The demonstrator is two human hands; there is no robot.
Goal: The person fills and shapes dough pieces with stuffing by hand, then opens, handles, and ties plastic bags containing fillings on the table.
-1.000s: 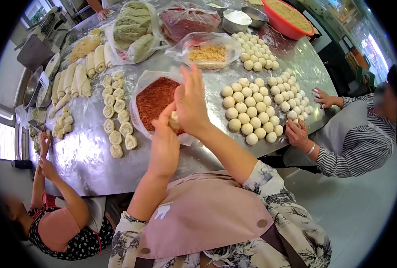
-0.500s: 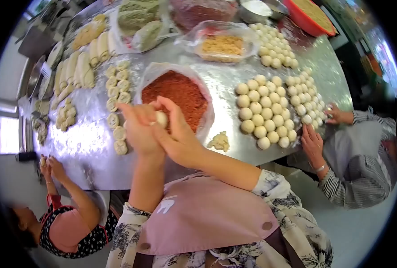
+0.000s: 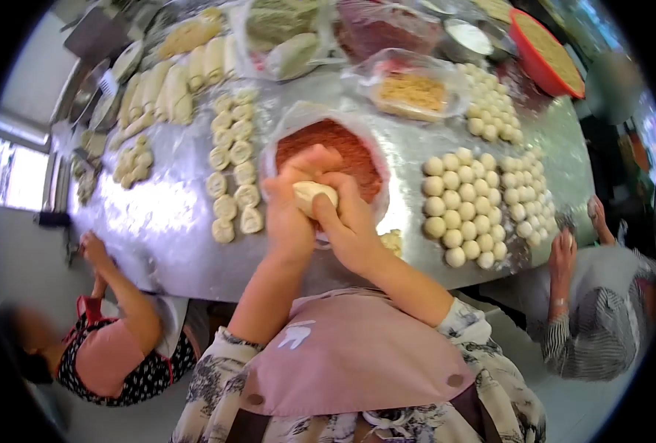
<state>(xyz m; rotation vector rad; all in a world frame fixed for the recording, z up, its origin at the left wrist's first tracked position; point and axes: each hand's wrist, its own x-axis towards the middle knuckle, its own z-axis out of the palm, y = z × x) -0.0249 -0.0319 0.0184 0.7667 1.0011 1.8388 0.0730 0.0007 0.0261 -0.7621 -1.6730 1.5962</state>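
Observation:
A pale piece of dough [image 3: 313,196] sits between my two hands, above a plastic-lined container of red-brown crumbly filling [image 3: 328,136]. My left hand [image 3: 289,225] cups the dough from the left, its fingers curled behind it. From the right, my right hand [image 3: 348,232] closes round the same piece, its thumb pressed on the front. To the left of my hands, rows of cut dough pieces [image 3: 224,205] lie on the metal table. A small lump of dough [image 3: 392,241] rests just right of my right wrist, partly hidden by it.
Round dough balls [image 3: 466,210] stand in rows at the right, with more behind. Bagged yellow filling [image 3: 413,92], a red basin [image 3: 545,55] and dough rolls [image 3: 169,92] lie farther back. One co-worker [image 3: 114,347] sits at the left, another [image 3: 593,310] at the right.
The view has shifted, so the table's things appear farther right. My hands have turned, showing more of the dough. The right co-worker's hands have drawn back from the dough balls.

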